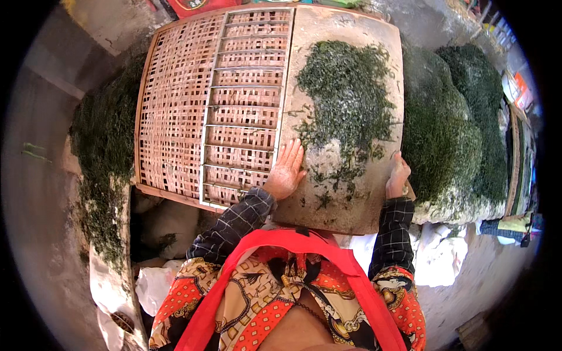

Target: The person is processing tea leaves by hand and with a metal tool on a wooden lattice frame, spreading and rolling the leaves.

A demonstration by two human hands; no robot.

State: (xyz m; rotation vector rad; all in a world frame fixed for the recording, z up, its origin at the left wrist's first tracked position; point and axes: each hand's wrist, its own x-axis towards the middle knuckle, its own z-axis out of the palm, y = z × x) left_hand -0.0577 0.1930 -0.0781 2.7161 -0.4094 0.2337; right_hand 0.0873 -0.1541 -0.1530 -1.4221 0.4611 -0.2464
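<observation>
A pale, worn board (322, 213) lies in front of me, with a loose pile of dark green leafy strands (348, 93) on it, thickest toward its far end. I cannot tell what plant they are. My left hand (286, 171) rests on the board's left edge, palm down, fingers stretched out and nothing held. At the board's right edge, my right hand (398, 175) has its fingers curled around the rim, partly hidden. A slatted frame (243, 126) with thin crossbars lies beside the board, over a woven bamboo tray (175, 105).
Large dark green heaps (436, 128) rise to the right of the board. Another green heap (108, 134) spreads at the left. White sacks (442, 254) stand low on the right, and a white bag (153, 286) sits below the tray. A red item (196, 7) lies at the far edge.
</observation>
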